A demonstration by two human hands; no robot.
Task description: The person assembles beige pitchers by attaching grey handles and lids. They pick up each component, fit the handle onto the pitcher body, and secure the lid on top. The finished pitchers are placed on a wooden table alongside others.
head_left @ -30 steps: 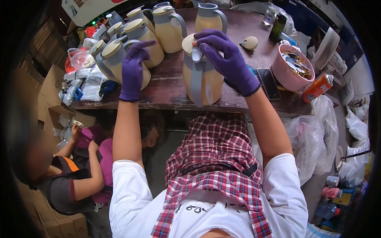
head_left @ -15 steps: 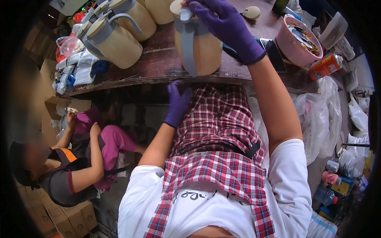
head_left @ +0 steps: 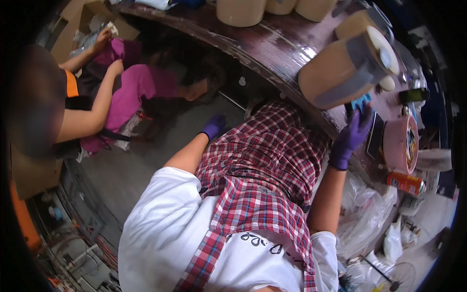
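Note:
A tan pitcher (head_left: 331,73) with a grey handle and a pale lid stands near the table edge, its handle facing me. Just below it, my right hand (head_left: 351,138), in a purple glove, is off the pitcher with its fingers stretched out and apart. Those fingertips are close to a small bright blue thing (head_left: 361,101); I cannot tell whether they touch it. My left hand (head_left: 213,127), gloved alike, hangs beside my checked apron (head_left: 262,170), fingers loosely out and nothing visible in it.
More tan pitchers (head_left: 241,12) stand farther along the dark red table (head_left: 272,53). On its right lie a phone (head_left: 374,138), a pink tub (head_left: 400,143) of small parts and an orange spray can (head_left: 406,183). To the left a person in purple trousers (head_left: 151,80) sits by a cardboard box (head_left: 80,22).
My right hand has left the pitcher's lid and come down beside its base. My left hand has moved slightly away from the table edge. The whole view has turned.

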